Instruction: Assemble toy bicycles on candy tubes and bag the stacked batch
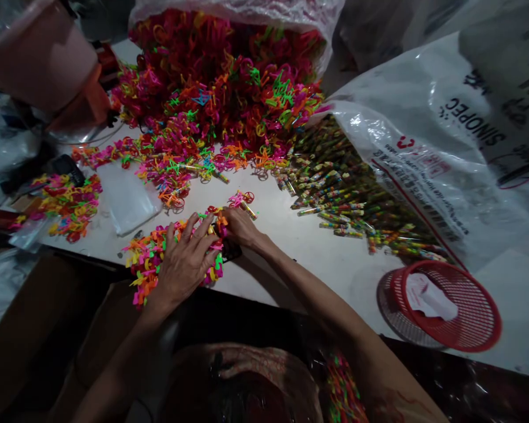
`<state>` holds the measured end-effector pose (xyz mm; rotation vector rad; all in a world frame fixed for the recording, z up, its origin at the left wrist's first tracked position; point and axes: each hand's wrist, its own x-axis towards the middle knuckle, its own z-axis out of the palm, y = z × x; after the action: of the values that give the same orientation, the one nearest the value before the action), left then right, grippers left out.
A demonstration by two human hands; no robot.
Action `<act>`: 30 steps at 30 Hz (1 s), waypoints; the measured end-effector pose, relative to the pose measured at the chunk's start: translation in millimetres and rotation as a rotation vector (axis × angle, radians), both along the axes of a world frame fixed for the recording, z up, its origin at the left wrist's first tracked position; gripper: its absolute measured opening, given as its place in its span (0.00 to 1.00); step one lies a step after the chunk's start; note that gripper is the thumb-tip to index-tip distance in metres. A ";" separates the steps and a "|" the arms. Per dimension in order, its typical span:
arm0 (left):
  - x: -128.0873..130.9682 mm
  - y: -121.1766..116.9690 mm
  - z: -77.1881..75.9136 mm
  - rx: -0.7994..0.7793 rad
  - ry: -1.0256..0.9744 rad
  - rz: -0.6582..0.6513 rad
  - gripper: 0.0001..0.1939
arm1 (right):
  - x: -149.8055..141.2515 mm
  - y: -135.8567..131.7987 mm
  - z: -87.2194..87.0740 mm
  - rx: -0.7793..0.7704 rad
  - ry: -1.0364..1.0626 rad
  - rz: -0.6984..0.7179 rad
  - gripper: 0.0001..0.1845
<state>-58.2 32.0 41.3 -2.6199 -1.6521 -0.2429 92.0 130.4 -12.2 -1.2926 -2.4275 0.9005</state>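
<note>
My left hand (186,258) lies flat with fingers spread on a small heap of neon plastic pieces (152,258) at the near edge of the white table (300,247). My right hand (240,226) is just to its right, fingers curled down over pieces at the heap's top edge; what it grips is hidden. A few loose pieces (242,200) lie just beyond the right hand.
A big pile of coloured pieces (220,88) spills from a clear bag at the back. Small filled tubes (339,188) pour from a white printed sack (441,135) on the right. A red mesh basket (454,311) sits at the near right. Another small pile (68,202) lies left.
</note>
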 end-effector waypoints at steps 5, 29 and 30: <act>1.5 2.1 -1.0 -0.060 0.046 0.021 0.25 | -10.5 -2.1 16.7 0.001 -0.174 0.112 0.12; -0.4 -2.5 -0.9 0.004 0.057 0.046 0.21 | 55.0 -41.4 9.4 -0.137 0.114 -0.408 0.06; -0.5 -2.6 -0.9 0.001 0.055 0.044 0.21 | 53.4 -47.8 5.0 -0.148 0.181 -0.409 0.05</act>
<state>-58.7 29.4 40.4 -2.5611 -1.6895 -0.1685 145.4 82.5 -7.3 -1.6025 -1.8918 1.0369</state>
